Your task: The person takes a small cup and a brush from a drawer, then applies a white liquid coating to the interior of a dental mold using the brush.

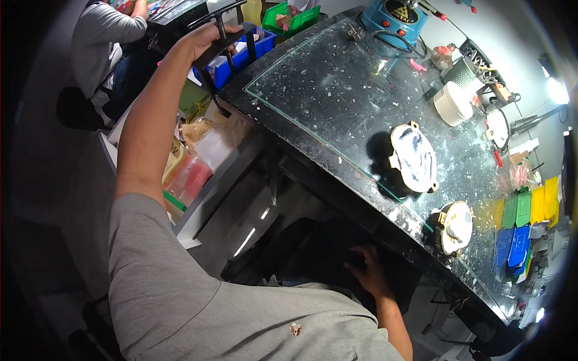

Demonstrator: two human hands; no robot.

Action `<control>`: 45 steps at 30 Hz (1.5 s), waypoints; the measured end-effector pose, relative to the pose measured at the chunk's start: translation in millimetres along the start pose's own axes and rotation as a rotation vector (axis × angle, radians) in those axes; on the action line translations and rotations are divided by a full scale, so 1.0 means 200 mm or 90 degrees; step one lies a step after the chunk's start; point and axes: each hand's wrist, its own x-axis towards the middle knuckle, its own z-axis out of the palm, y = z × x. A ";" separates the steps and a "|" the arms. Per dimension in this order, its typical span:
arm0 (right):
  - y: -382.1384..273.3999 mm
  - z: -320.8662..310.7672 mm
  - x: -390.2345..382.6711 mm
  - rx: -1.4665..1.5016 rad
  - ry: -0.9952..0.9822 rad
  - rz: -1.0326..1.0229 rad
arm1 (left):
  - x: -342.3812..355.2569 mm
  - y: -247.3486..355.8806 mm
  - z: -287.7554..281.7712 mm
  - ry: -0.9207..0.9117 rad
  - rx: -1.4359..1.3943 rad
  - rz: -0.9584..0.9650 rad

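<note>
My left hand (212,41) reaches out to the far left, its fingers closed round a black barred frame (221,30) at the table's corner. A blue bin (247,54) stands right beside that frame. Below my left forearm, a pulled-out drawer (211,191) holds plastic bags (211,144) and a red-pink package (191,177). My right hand (368,272) is low, under the table's near edge, in shadow. Its thumb and fingers are apart, and nothing shows between them.
On the dark, white-specked table (319,78) sit two round moulds (414,157) (456,228) with white filling, a white tub (453,103) and a blue machine (394,23). Green, yellow and blue bins (519,245) stand right. Another person (108,48) sits far left.
</note>
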 end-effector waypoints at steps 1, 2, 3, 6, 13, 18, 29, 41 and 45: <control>-0.01 -0.01 0.01 0.002 -0.002 0.003 | 0.02 0.00 -0.01 0.006 -0.003 -0.001; -0.02 -0.02 0.01 0.022 -0.019 0.036 | 0.04 0.00 -0.01 0.005 -0.002 -0.005; -0.03 -0.02 0.02 0.041 -0.036 0.068 | 0.04 0.01 -0.01 -0.005 0.006 -0.008; -0.02 -0.02 0.03 0.063 -0.028 0.052 | 0.09 0.01 -0.02 -0.055 0.026 0.003; 0.02 -0.02 0.03 0.067 -0.025 0.056 | 0.00 0.08 0.14 0.003 0.215 0.087; 0.00 -0.03 0.03 0.077 -0.013 0.060 | 0.03 -0.01 -0.02 0.049 0.245 0.019; 0.08 -0.01 0.03 0.084 -0.020 0.051 | -0.19 -0.09 0.17 0.003 0.128 0.119; 0.06 -0.03 0.01 0.116 -0.008 0.041 | -0.27 -0.45 0.34 0.386 0.265 0.587; 0.08 -0.01 0.02 0.138 -0.002 0.057 | -0.23 -0.32 0.27 0.178 -0.316 0.124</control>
